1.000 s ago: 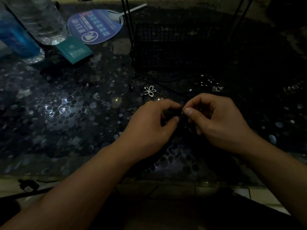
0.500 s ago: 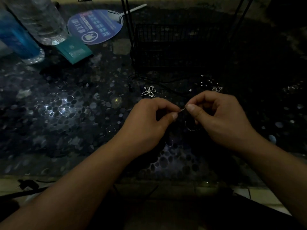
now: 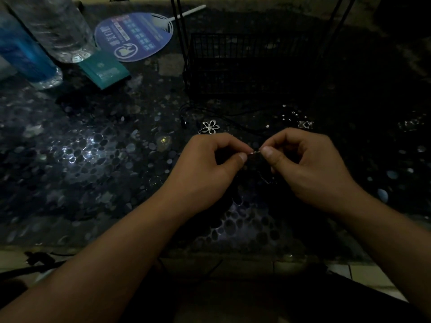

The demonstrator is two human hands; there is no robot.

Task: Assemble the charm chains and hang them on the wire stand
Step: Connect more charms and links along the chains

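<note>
Above the table (image 3: 98,164), left hand (image 3: 210,169) and right hand (image 3: 310,169) pinch the chain (image 3: 256,152); keep it taut, link visible.

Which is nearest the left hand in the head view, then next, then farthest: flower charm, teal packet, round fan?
1. Flower charm, just beyond the left hand.
2. Teal packet, far left of it.
3. Round fan, behind the packet.

Flower charm (image 3: 210,127) before wire stand (image 3: 247,64); fan (image 3: 137,36), bottles (image 3: 56,29) left.
</note>
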